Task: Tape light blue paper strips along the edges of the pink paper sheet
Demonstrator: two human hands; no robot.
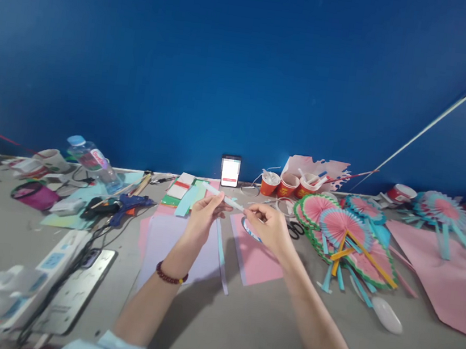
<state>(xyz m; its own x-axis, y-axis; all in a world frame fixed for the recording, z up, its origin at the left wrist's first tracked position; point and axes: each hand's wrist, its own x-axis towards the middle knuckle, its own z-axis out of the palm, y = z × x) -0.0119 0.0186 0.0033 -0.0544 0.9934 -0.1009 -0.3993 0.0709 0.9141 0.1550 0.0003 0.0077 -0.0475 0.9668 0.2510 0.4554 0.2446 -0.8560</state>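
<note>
Head view, only one I've got. My left hand [206,211] pinches a pale strip [234,202] between thumb and fingers. My right hand [268,225] is pinching too, fingertips closed on the strip's right end. Strip sits in the air between both hands, tilted, far end sticking out past my left fingers. Can't tell if it's flat, folded or rolled.

Below my left hand: lavender sheet [172,246], with a narrow blue strip [220,241] lying just right of it. Below my right hand: pink sheet [263,267], plus a blue-and-white ring [251,231] partly hidden by the fingers. Scissors [295,230] just right of that hand, pleated paper fans [346,229] further right.

Risks, my read: strip looks thin, so uneven pinch or pulling the hands apart could crease or tear it. Right hand has only the tip, so a loose grip there lets it slip. Swinging right could knock the scissors or crush the fans. Reaching left from my left hand, a sleeve could snag the glue gun [129,207] or its cable.
</note>
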